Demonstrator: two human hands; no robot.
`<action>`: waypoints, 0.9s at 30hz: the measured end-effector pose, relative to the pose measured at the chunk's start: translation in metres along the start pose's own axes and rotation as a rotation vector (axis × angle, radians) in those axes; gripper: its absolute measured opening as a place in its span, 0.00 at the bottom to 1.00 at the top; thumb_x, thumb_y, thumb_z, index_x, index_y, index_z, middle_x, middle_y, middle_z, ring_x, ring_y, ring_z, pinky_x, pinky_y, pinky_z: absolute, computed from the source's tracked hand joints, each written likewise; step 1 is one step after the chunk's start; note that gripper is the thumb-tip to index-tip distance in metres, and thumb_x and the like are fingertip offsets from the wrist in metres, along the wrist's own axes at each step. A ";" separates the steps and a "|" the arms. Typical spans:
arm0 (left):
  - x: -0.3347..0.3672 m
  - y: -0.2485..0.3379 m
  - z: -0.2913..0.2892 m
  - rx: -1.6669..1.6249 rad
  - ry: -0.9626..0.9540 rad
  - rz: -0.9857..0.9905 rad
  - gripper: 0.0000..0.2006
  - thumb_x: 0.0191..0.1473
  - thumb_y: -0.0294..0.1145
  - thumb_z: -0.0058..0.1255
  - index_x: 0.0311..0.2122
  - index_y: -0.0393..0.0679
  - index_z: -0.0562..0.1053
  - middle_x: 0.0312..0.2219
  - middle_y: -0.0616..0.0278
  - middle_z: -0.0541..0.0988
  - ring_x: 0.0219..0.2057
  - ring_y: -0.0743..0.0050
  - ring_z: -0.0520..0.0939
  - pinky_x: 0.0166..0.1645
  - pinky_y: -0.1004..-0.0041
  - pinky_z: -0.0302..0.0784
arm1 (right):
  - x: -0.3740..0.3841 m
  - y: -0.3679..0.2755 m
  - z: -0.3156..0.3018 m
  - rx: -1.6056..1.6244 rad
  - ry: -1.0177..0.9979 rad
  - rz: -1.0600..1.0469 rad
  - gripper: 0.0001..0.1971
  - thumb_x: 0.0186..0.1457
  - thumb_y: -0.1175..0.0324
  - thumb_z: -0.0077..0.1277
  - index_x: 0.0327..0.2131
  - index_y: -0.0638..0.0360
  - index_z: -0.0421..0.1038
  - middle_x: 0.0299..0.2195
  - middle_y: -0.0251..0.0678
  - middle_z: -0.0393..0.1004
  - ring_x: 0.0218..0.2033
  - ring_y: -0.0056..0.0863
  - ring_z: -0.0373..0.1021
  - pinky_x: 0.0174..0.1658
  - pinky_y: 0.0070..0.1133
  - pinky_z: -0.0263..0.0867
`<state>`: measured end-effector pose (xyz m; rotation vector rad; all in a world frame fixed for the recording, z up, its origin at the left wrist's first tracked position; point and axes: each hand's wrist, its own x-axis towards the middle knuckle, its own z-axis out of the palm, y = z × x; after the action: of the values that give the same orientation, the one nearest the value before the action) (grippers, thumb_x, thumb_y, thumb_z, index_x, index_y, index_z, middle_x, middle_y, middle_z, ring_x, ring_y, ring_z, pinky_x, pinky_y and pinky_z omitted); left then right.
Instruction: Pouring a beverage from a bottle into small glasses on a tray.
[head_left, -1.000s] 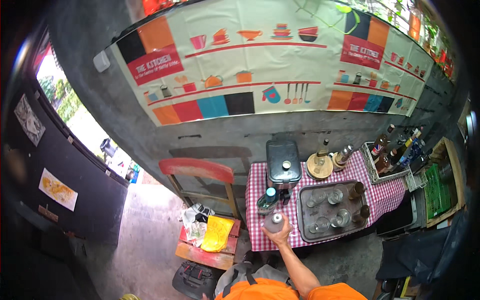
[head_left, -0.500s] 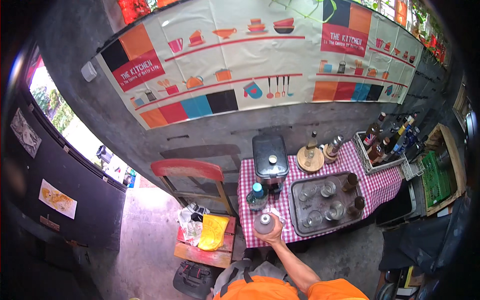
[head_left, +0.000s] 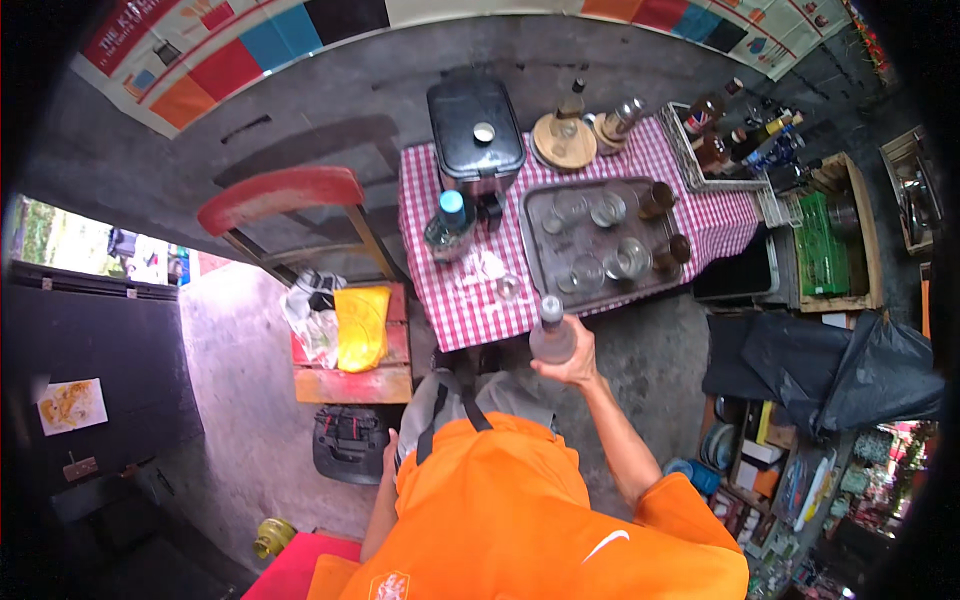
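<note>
Just off the front edge of the counter [head_left: 478, 326], held a pale frosted bottle [head_left: 552, 344] roughly upright in the right hand [head_left: 574, 360], with fingers wrapped around its body and gripping nothing else visible. Could not determine, from this view, the closure of the neck or the level of any contents. Positioned the left hand [head_left: 390, 450] low at the left side of the body, near the black bag [head_left: 345, 445]; could not tell, at this size, wide fingers from narrow, nor a hold from a bare hand. Found, as to progress, the bottle in hand and clear of the counter, not tilted over any glass and not set down. Judged the grasp complete and the release outstanding. Counted two brown tumblers [head_left: 657, 201] and several clear glasses [head_left: 629, 261] on the dark tray [head_left: 600, 238], to the far side of the bottle; could not confirm liquid in any. Noted one small glass [head_left: 508, 289] outside the tray, on the checked cloth near the front edge. Located a blue-capped bottle [head_left: 446, 240] farther left, just in front of the black lidded appliance [head_left: 468, 112], both standing on the counter, well apart from the right hand.
</note>
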<state>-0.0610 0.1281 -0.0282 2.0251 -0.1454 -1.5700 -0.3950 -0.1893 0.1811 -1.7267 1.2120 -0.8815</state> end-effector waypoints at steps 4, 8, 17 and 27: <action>0.006 -0.010 0.004 -0.129 -0.059 -0.038 0.37 0.58 0.62 0.26 0.46 0.33 0.71 0.39 0.51 0.77 0.41 0.67 0.76 0.49 0.71 0.67 | -0.013 0.032 -0.010 -0.094 -0.040 0.194 0.36 0.24 0.62 0.69 0.42 0.61 0.67 0.33 0.39 0.76 0.36 0.27 0.73 0.42 0.25 0.68; 0.001 0.006 0.006 -0.103 -0.054 -0.050 0.37 0.58 0.62 0.26 0.47 0.32 0.71 0.40 0.49 0.77 0.42 0.65 0.76 0.49 0.71 0.67 | -0.019 0.052 -0.011 -0.158 -0.129 0.363 0.35 0.22 0.61 0.69 0.41 0.61 0.69 0.33 0.41 0.76 0.36 0.30 0.74 0.43 0.26 0.68; 0.009 0.018 0.006 -0.077 -0.052 -0.042 0.40 0.56 0.65 0.26 0.50 0.31 0.68 0.44 0.44 0.74 0.47 0.61 0.74 0.52 0.68 0.65 | 0.002 0.059 -0.012 -0.371 -0.319 0.536 0.35 0.20 0.57 0.66 0.38 0.62 0.70 0.34 0.46 0.75 0.37 0.39 0.72 0.44 0.30 0.66; 0.010 -0.009 0.011 0.028 0.021 -0.105 0.41 0.53 0.69 0.27 0.46 0.35 0.72 0.44 0.50 0.75 0.47 0.63 0.74 0.52 0.69 0.65 | 0.018 0.053 -0.014 -0.395 -0.446 0.650 0.36 0.22 0.58 0.66 0.43 0.62 0.71 0.39 0.46 0.75 0.43 0.38 0.71 0.48 0.28 0.65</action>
<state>-0.0705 0.1275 -0.0424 2.1010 -0.0545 -1.6174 -0.4219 -0.2200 0.1398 -1.5393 1.5515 0.1322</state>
